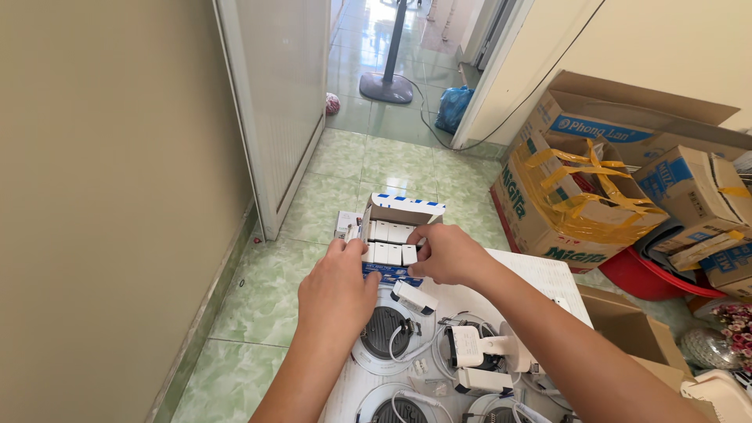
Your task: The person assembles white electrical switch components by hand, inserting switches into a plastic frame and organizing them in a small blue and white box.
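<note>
An open cardboard box (395, 227), white with blue trim, sits tilted at the far edge of the desk, its flap standing up at the back. Inside, small white packets (389, 243) stand packed in two tidy rows, filling it side to side.

Open carton (392, 235) at the far edge of the table (540, 282), between both hands.
Inside the carton, small boxes (389, 243) in rows. Left hand (338, 294) at its near left side, right hand (446, 254) at its near right corner. Nearer on the table, round light fittings (388, 333) with wired drivers (470, 348). Right of the table, stacked cardboard boxes (580, 196) on the floor. Far behind, a fan base (386, 86).
</note>
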